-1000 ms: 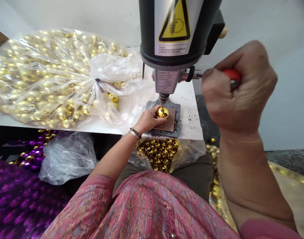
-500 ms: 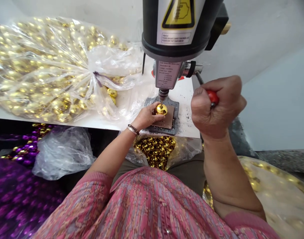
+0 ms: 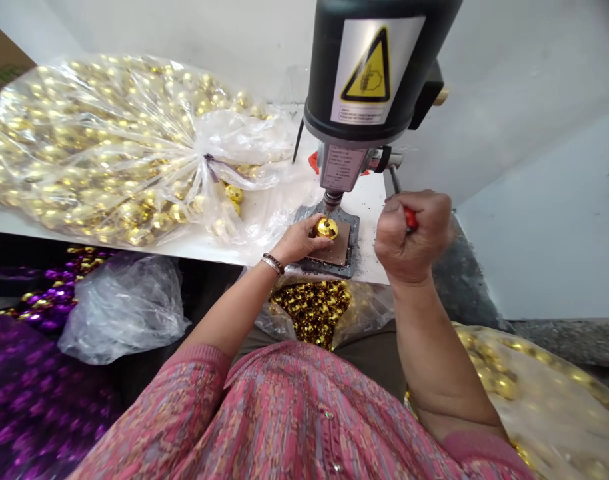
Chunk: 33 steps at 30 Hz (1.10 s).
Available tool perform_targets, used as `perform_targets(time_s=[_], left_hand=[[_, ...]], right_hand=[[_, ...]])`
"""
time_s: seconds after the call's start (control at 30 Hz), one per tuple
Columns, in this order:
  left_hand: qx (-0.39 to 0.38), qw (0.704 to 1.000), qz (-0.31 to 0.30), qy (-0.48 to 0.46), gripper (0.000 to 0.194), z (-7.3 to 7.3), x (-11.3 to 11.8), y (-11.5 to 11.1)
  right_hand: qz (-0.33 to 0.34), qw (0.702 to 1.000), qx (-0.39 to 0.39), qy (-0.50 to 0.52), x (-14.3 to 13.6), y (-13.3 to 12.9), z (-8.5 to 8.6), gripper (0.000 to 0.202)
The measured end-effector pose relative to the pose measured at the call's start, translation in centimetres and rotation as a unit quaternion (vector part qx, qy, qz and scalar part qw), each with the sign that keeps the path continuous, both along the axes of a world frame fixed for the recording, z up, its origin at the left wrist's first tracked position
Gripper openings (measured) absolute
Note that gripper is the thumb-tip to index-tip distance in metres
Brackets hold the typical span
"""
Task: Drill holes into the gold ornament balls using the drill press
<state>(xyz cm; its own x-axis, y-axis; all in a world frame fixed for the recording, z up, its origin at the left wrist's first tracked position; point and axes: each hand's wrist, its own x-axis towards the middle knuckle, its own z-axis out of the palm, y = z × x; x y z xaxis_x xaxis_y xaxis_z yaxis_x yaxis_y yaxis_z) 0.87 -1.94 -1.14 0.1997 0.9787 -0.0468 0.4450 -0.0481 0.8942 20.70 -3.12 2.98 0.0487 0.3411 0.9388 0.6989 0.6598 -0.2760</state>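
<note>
Left hand (image 3: pixel 295 242): closed on one gold faceted ball (image 3: pixel 327 229), held over a brown board (image 3: pixel 339 251), directly beneath the drill bit (image 3: pixel 328 213); whether it enters the ball cannot be told. Grey base plate (image 3: pixel 354 235), under the board. White table (image 3: pixel 369 200), under the base plate. Right hand (image 3: pixel 414 235), to the right of this grip: fist round a red lever knob (image 3: pixel 411 219). Black drill housing (image 3: pixel 324 87), above the grip, bearing a yellow warning triangle (image 3: pixel 370 72). Gold pieces (image 3: pixel 317 313) in an open clear bag (image 3: pixel 364 303), below the grip. Large tied bag of gold balls (image 3: pixel 134 143), left of the grip.
</note>
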Motion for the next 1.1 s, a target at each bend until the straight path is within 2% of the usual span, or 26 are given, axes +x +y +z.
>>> perform_targets(time_s=[0.1, 0.17, 0.27, 0.37, 0.47, 0.53, 0.73, 0.93, 1.03, 1.1], left_hand=[[0.002, 1.000, 0.001, -0.005, 0.047, -0.3, 0.0, 0.1], [0.003, 1.000, -0.002, -0.002, 0.044, -0.5, 0.1, 0.1], [0.006, 1.000, -0.001, -0.006, 0.044, -0.6, 0.3, 0.0], [0.013, 1.000, 0.015, -0.018, 0.048, -0.7, 0.4, -0.7], [0.026, 0.998, 0.024, -0.048, 0.043, -0.6, 0.0, -2.3], [0.026, 0.997, 0.016, -0.065, 0.044, -0.3, -0.4, -3.7], [0.003, 0.998, -0.035, -0.058, 0.056, 0.6, -2.1, -7.8], [-0.020, 0.992, -0.110, -0.060, 0.060, -0.2, -2.9, -9.5], [-0.010, 0.996, -0.090, -0.018, 0.063, -0.8, -3.6, -9.3], [0.017, 1.000, -0.024, 0.010, 0.049, -1.0, -4.5, -8.2]], right_hand=[[0.013, 1.000, 0.015, 0.007, -0.3, 0.0, -0.7, 0.015], [0.008, 1.000, 0.015, 0.016, -0.5, 0.0, 0.2, 0.016], [0.006, 0.998, -0.027, 0.061, -0.6, 0.6, 4.0, 0.018], [0.050, 0.976, -0.158, 0.138, -0.5, 2.0, 8.4, 0.021], [0.056, 0.965, -0.203, 0.156, -0.2, 3.6, 10.7, 0.025], [0.058, 0.961, -0.210, 0.172, -0.1, 4.3, 10.9, 0.027], [0.073, 0.959, -0.199, 0.189, 0.1, 4.8, 10.2, 0.029], [0.067, 0.963, -0.184, 0.186, -0.1, 4.8, 9.9, 0.029], [0.072, 0.963, -0.161, 0.205, -0.2, 4.8, 9.5, 0.026], [0.081, 0.964, -0.143, 0.210, -0.2, 4.8, 9.2, 0.021]])
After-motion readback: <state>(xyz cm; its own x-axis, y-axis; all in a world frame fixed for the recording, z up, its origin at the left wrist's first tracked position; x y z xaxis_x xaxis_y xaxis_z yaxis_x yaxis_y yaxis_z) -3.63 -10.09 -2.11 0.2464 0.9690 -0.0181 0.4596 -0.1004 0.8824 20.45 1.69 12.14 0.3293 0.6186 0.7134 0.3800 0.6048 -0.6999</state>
